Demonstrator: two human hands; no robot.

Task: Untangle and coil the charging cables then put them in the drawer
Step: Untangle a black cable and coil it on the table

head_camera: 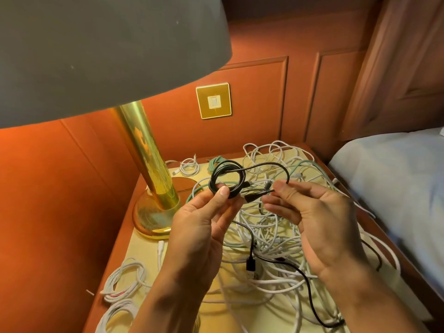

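Black cable [228,179], mostly wound into a small coil, is held above the counter [140,251]. The left grip [201,224] pinches the coil between thumb and fingers. The right grip [319,222] pinches its loose tail just beside the coil. Beneath both lies a tangle of white cables [276,239]. Left of the left grip sit coiled white cables [125,280] and a brass lamp [151,164]. Right of the right grip is a bed [396,179]. Beyond both, a switch plate [213,100] sits on the orange wall.
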